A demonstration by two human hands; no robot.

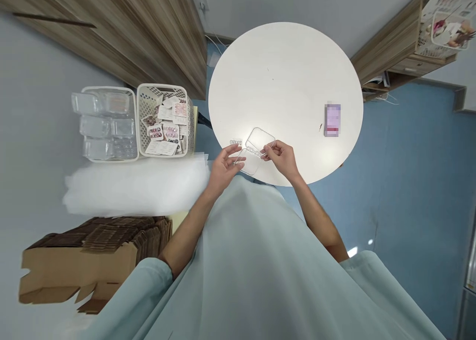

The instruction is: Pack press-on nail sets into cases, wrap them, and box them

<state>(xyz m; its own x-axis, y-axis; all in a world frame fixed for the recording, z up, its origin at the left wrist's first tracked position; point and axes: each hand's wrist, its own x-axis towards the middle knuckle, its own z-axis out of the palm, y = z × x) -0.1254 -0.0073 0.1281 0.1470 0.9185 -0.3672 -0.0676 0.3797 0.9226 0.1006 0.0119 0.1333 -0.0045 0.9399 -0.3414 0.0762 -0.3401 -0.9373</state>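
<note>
A clear plastic box [260,137] with its hinged lid open is held between my hands at the near edge of the round white table [286,62]. My right hand [281,157] pinches the box's right side near the hinge. On the left, the fingers and thumb of my left hand [223,167] curve round the edge of the nearer half, somewhat spread. A small card with a row of shiny pieces [235,142] lies on the table just beyond my left fingertips. The box's transparent walls make its exact outline hard to see.
A phone-like object [332,120], blurred out, lies at the table's right. To the left stand a basket of clear boxes [137,146] and a basket of small cards [139,89]. Nearer are white packing sheets [137,186] and stacked flat cardboard boxes [82,265].
</note>
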